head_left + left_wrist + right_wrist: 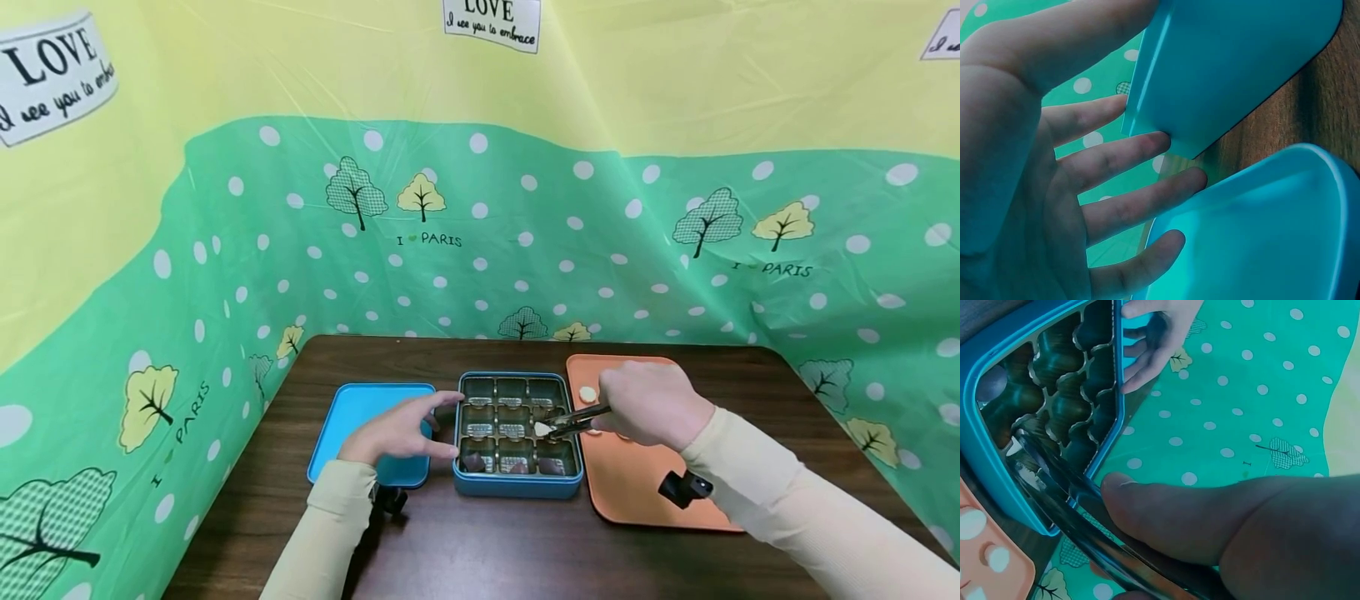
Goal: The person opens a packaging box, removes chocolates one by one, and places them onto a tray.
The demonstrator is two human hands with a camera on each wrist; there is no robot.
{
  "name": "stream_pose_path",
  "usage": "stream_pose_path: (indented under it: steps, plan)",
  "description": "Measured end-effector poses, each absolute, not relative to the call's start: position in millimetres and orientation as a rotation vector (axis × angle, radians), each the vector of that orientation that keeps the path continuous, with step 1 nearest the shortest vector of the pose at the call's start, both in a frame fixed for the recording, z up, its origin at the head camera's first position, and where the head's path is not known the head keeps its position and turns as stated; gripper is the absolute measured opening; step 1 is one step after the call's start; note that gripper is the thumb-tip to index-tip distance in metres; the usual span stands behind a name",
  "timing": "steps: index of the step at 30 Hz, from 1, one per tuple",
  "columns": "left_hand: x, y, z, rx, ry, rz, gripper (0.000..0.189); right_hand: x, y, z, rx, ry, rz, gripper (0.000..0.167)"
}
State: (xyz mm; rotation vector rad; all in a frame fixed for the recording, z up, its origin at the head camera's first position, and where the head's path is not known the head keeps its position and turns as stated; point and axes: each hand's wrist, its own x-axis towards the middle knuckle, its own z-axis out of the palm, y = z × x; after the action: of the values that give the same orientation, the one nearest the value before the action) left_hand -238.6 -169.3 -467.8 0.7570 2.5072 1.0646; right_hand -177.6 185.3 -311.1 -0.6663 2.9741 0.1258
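A blue tin box with a dark divided tray stands mid-table. Dark pieces lie in its front-row compartments. My right hand grips metal tongs, thumb pressing one arm in the right wrist view. The tong tips hold a small white piece at the middle row's right compartment; whether it touches the tray I cannot tell. My left hand is spread at the box's left side, thumb and fingertips touching its wall. Its fingers are nearly straight in the left wrist view.
A blue lid lies left of the box, partly under my left hand. Right of the box is an orange tray with several round white pieces, partly hidden by my right hand. A polka-dot cloth hangs behind the wooden table.
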Motion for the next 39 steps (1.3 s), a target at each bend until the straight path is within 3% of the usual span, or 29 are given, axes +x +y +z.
stream_pose_path:
  steps: [25, 39]
  plan:
    - [-238.4, -169.3, -470.2, 0.753, 2.498, 1.084, 0.089, -175.0, 194.9, -318.6, -0.665, 3.006, 0.017, 0.042]
    - [-237.6, -170.2, -470.7, 0.751, 2.502, 1.080, 0.089, -165.9, 201.7, -304.8, -0.639, 3.034, 0.000, 0.044]
